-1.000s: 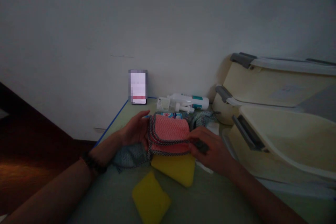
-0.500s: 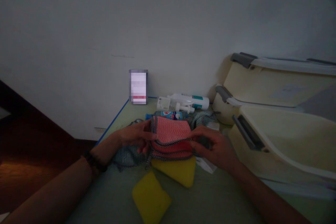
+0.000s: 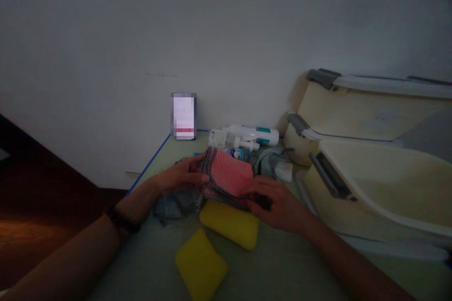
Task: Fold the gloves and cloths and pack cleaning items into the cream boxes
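A folded red cloth (image 3: pixel 231 171) with black-and-white checked edging is held between my two hands above the table. My left hand (image 3: pixel 181 176) grips its left edge, thumb in front and fingers behind. At the lower right corner, my right hand (image 3: pixel 273 200) pinches the cloth between thumb and fingers. Just under the cloth lies a yellow sponge (image 3: pixel 231 225), partly covered by it. Nearer to me is a second yellow sponge (image 3: pixel 201 263). A grey-blue cloth (image 3: pixel 176 204) rests below my left hand, and another grey-blue cloth (image 3: pixel 270 160) is bunched behind my right.
Behind the cloth lie a white bottle (image 3: pixel 252 134), a clear bottle (image 3: pixel 222 138) and a blue-labelled bottle (image 3: pixel 240 153). A lit phone (image 3: pixel 183 115), blurred out, leans on the wall. On the right stands an open cream storage box (image 3: pixel 353 216) with grey latches.
The red cloth has tilted, its right side now lower, and its layers lie closer together. My right hand has moved slightly down and left with its corner.
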### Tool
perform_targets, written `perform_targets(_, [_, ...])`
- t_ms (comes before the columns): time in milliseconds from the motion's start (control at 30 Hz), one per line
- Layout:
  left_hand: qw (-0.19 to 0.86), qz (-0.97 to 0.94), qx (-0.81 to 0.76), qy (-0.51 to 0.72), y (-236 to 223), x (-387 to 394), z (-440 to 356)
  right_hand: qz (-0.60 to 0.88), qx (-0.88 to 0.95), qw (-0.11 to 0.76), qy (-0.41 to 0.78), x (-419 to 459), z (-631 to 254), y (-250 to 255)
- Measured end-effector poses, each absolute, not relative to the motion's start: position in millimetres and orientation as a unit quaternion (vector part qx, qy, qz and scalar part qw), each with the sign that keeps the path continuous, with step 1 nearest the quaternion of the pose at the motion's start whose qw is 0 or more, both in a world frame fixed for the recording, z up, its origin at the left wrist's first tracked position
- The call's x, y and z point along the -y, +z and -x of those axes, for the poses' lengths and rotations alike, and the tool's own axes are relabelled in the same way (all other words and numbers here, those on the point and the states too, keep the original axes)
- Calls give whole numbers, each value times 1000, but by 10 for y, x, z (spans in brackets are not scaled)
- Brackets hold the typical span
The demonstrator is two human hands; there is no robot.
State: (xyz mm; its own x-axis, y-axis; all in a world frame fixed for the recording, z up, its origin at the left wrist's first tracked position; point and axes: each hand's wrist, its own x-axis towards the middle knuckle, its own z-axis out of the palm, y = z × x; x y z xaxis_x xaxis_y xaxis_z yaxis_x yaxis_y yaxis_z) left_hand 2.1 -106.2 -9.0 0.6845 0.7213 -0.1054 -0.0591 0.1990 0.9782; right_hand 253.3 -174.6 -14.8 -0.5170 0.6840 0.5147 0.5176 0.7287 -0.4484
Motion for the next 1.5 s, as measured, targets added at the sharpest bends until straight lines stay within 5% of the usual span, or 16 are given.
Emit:
perform_targets(267, [713,-616,-312,117,-54,1061,51,355,851,378,75,1757,-2552,-110])
perform_targets(500, [195,-860,-393,262,141,1146,-24,348,867,354,41,1772,-2525,-110])
perform_targets(633, [77,-926,-285,235,222,1213,-34,342,865,365,35,1779,-2516,-104])
perform_targets(1033, [108,-961,-181,178,276,1300,-108,306,870,386,21,1798,-2509,-53])
perform_targets(1500, [206,-947,-185,163,238,1322,-209,301,897,296,128,1817,-2503,-68])
